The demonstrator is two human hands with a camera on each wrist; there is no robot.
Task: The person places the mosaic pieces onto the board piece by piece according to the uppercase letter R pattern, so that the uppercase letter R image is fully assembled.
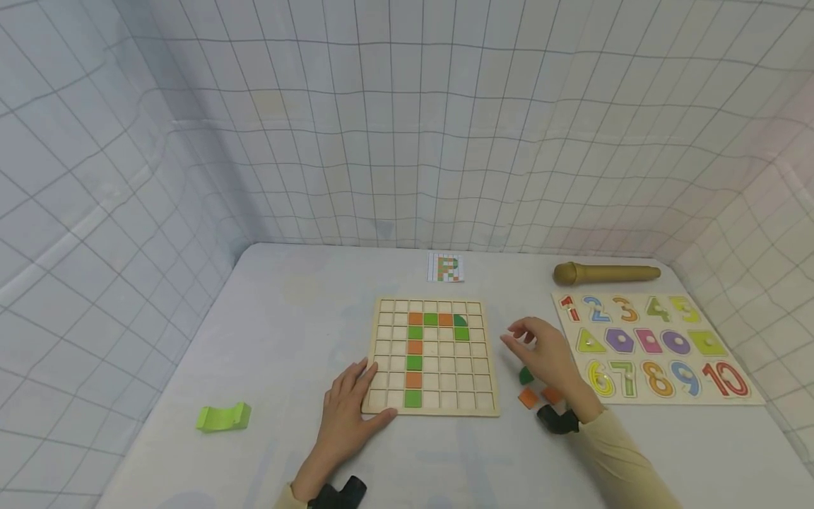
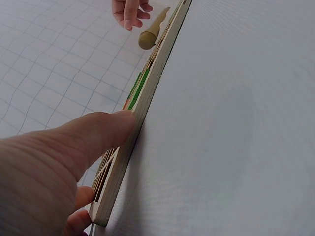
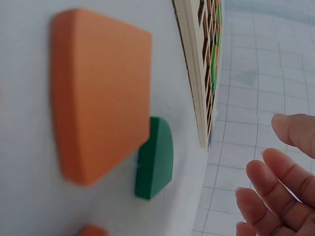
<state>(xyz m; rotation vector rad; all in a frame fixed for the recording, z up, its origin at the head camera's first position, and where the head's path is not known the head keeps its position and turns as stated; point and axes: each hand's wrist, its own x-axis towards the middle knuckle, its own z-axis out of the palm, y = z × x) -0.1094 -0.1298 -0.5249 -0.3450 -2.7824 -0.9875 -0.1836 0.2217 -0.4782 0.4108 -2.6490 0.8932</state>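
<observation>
My left hand (image 1: 346, 410) rests at the near left corner of a wooden grid board (image 1: 439, 413), thumb on the front edge and fingers along the left side. Orange and green square tiles (image 1: 415, 362) form a column and a short top row in the grid. A dark green rounded tile (image 1: 460, 321) ends that row, above a green square. Right of the board, my right hand (image 1: 540, 346) hovers with loosely bent fingers and nothing between thumb and fingertips. Below it lie a loose dark green rounded tile (image 3: 156, 160) and orange square tiles (image 3: 106, 93).
Behind the board lies a small pattern card (image 1: 446, 268). A number-and-shape puzzle board (image 1: 683, 401) and a gold microphone-shaped object (image 1: 610, 273) lie on the right. A lime green curved piece (image 1: 223, 418) sits at left. Grid-patterned cloth (image 1: 407, 141) hangs around the table.
</observation>
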